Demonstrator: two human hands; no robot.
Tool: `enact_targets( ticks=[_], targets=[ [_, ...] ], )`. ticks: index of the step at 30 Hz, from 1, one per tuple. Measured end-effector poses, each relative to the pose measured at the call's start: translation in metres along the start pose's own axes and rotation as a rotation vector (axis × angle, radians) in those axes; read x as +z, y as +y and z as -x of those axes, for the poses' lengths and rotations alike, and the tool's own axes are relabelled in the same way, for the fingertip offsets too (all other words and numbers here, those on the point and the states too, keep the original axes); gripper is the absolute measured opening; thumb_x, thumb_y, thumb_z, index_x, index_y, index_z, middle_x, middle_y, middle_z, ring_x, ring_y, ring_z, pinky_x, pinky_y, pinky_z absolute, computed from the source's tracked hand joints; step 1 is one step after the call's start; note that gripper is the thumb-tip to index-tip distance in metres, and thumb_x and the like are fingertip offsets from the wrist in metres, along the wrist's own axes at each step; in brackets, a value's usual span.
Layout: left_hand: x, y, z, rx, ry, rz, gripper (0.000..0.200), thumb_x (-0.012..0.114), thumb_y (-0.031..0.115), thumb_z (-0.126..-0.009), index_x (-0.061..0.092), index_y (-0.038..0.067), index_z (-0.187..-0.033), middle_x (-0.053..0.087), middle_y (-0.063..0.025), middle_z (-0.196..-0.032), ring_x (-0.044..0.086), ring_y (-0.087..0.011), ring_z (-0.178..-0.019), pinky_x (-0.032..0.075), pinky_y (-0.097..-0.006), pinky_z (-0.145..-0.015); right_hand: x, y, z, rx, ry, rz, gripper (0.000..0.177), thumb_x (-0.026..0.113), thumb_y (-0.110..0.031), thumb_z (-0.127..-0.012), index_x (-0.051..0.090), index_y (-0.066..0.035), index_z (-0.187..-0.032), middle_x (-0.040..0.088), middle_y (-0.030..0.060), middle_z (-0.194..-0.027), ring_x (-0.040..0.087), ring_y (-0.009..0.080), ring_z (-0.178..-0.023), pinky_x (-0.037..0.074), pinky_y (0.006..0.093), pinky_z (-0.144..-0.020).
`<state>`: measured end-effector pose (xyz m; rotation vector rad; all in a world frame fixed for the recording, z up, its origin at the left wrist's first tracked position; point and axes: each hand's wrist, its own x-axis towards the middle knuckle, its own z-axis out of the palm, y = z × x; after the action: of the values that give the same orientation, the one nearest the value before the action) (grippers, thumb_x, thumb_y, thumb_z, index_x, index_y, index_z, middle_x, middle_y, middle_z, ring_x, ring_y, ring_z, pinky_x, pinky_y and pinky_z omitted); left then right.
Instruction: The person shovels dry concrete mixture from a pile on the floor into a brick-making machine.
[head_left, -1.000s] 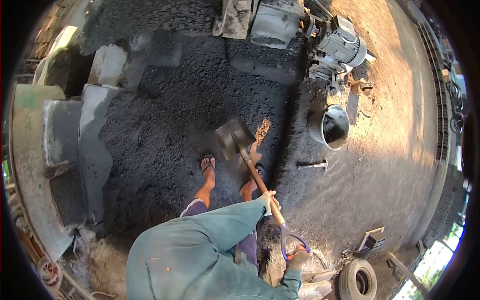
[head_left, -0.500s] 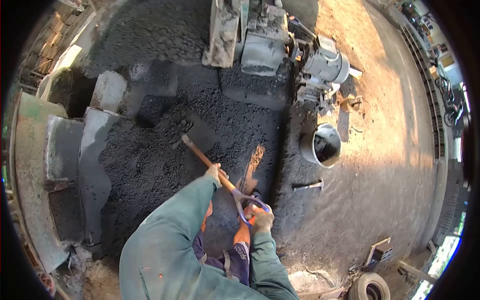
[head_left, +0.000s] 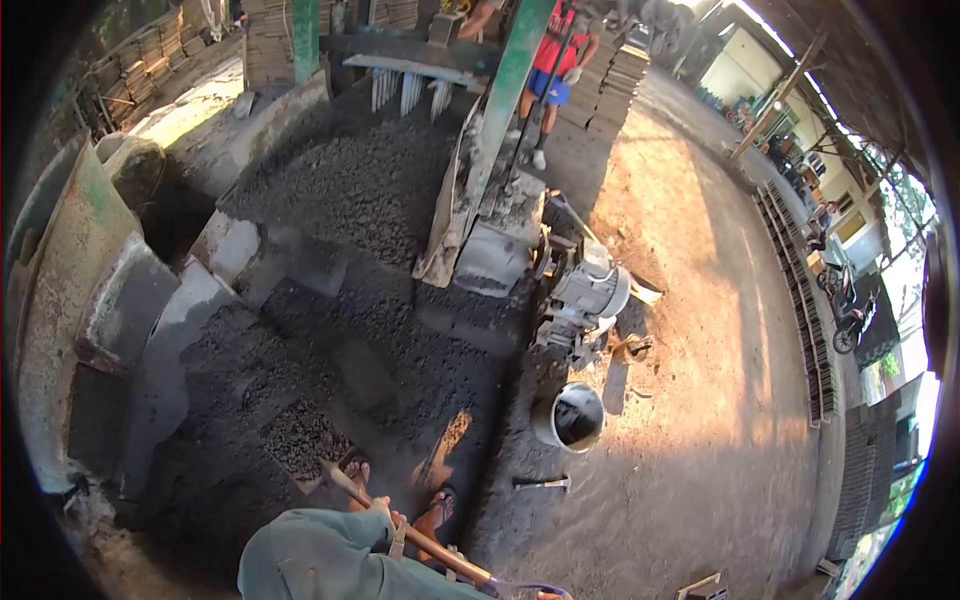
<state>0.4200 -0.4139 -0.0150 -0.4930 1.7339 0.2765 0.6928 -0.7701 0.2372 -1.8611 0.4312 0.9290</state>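
A shovel point(head_left: 430, 548) with a wooden shaft and a purple grip slants across the bottom of the view. My left hand point(head_left: 382, 513) is closed around the shaft. At the bottom edge, a sliver of my right hand point(head_left: 550, 596) shows at the purple grip, the rest being cut off by the frame. Dark, crumbly material point(head_left: 303, 440) lies on the shovel's blade, low over the dark floor near my feet. Loose dark material point(head_left: 225, 370) is spread over the pit floor beside it.
A motor point(head_left: 592, 290) and a bucket point(head_left: 570, 418) stand right of the pit, with a hammer point(head_left: 543, 485) on the ground. Beyond a green post point(head_left: 515, 90) stands a person in red point(head_left: 560, 55). A larger dark heap point(head_left: 350, 185) lies ahead; concrete slabs point(head_left: 175, 330) edge the left.
The view has tilted up, bringing the far heap and the co-worker into sight. The shovel and both hands now appear lower in the view, and the blade is closer to my feet.
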Motion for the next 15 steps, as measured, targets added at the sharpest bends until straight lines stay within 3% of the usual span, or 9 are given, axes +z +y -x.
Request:
enact_targets(
  ticks=[2,5,6,8,9,10,11,12,15],
  targets=[
    [0.004,-0.017,0.025,0.025,-0.104,0.04,0.023,0.059,0.036,-0.097,0.049,0.022,-0.111,0.046,-0.0092,-0.077,0.048,-0.031,-0.058,0.045,-0.0508,-0.051,-0.02,-0.002,-0.011,0.004,0.001,0.064,0.006,0.064,-0.007,-0.084,0.059,-0.003,-0.086,0.055,0.006,-0.07,0.054,0.0189,-0.062,0.046,0.034,-0.053],
    [0.026,-0.011,0.103,0.075,-0.404,0.2,0.024,0.066,0.027,-0.094,0.05,0.017,-0.107,0.045,-0.0101,-0.075,0.049,-0.0308,-0.06,0.047,-0.0505,-0.053,-0.051,0.024,-0.076,-0.067,-0.101,0.238,0.01,0.064,-0.005,-0.083,0.063,-0.003,-0.093,0.06,0.0088,-0.076,0.059,0.0228,-0.068,0.05,0.0379,-0.057],
    [0.035,-0.003,0.128,0.146,-0.521,0.098,0.031,0.068,0.037,-0.092,0.047,0.016,-0.101,0.048,-0.0106,-0.082,0.052,-0.0334,-0.069,0.049,-0.0574,-0.07,-0.06,0.038,-0.108,-0.183,-0.188,0.423,0.012,0.064,-0.005,-0.083,0.064,-0.002,-0.095,0.062,0.0097,-0.078,0.06,0.0241,-0.07,0.051,0.0392,-0.058],
    [0.054,0.019,0.233,0.302,-0.707,0.071,0.029,0.07,0.032,-0.09,0.05,0.014,-0.099,0.05,-0.0107,-0.078,0.054,-0.033,-0.068,0.049,-0.0584,-0.068,-0.047,0.045,-0.148,-0.481,-0.331,0.777,0.018,0.064,-0.004,-0.082,0.067,-0.002,-0.1,0.065,0.0115,-0.082,0.063,0.0267,-0.075,0.053,0.0418,-0.061],
    [0.065,0.033,0.265,0.331,-0.819,0.078,0.028,0.07,0.031,-0.09,0.05,0.013,-0.098,0.052,-0.011,-0.076,0.055,-0.0325,-0.067,0.049,-0.0585,-0.068,-0.022,0.043,-0.158,-0.114,-0.393,0.295,0.012,0.06,-0.006,-0.084,0.065,-0.003,-0.095,0.063,0.0097,-0.079,0.059,0.0263,-0.067,0.051,0.0402,-0.056],
    [0.074,0.044,0.298,0.449,-0.922,0.046,0.027,0.072,0.024,-0.09,0.048,0.013,-0.095,0.053,-0.0077,-0.075,0.055,-0.0264,-0.063,0.052,-0.046,-0.057,0.023,0.013,-0.138,0.224,-0.292,-0.202,0.01,0.055,-0.007,-0.085,0.064,-0.005,-0.089,0.06,0.0079,-0.077,0.056,0.026,-0.06,0.049,0.0385,-0.052],
    [0.083,0.053,0.326,0.624,-0.944,0.059,0.027,0.073,0.022,-0.089,0.048,0.012,-0.094,0.053,-0.0071,-0.076,0.055,-0.0236,-0.061,0.052,-0.0429,-0.056,0.041,0.008,-0.154,0.246,-0.351,-0.215,0.01,0.054,-0.007,-0.085,0.063,-0.005,-0.088,0.059,0.0091,-0.075,0.056,0.0266,-0.06,0.048,0.0395,-0.05],
    [0.089,0.064,0.341,0.615,-0.983,0.044,0.027,0.074,0.019,-0.088,0.049,0.01,-0.09,0.052,-0.0064,-0.073,0.055,-0.0226,-0.059,0.052,-0.0397,-0.054,0.061,0.0,-0.166,0.269,-0.41,-0.226,0.01,0.053,-0.006,-0.085,0.062,-0.005,-0.087,0.058,0.0104,-0.074,0.057,0.0273,-0.06,0.048,0.0405,-0.048],
    [0.09,0.074,0.336,0.523,-0.9,0.105,0.024,0.072,0.018,-0.088,0.049,0.011,-0.088,0.054,-0.0078,-0.07,0.054,-0.027,-0.058,0.052,-0.0502,-0.065,0.077,-0.059,-0.15,0.22,-0.362,-0.161,0.011,0.053,-0.006,-0.085,0.063,-0.003,-0.087,0.056,0.0106,-0.069,0.054,0.0268,-0.052,0.046,0.0416,-0.043]
  ],
)
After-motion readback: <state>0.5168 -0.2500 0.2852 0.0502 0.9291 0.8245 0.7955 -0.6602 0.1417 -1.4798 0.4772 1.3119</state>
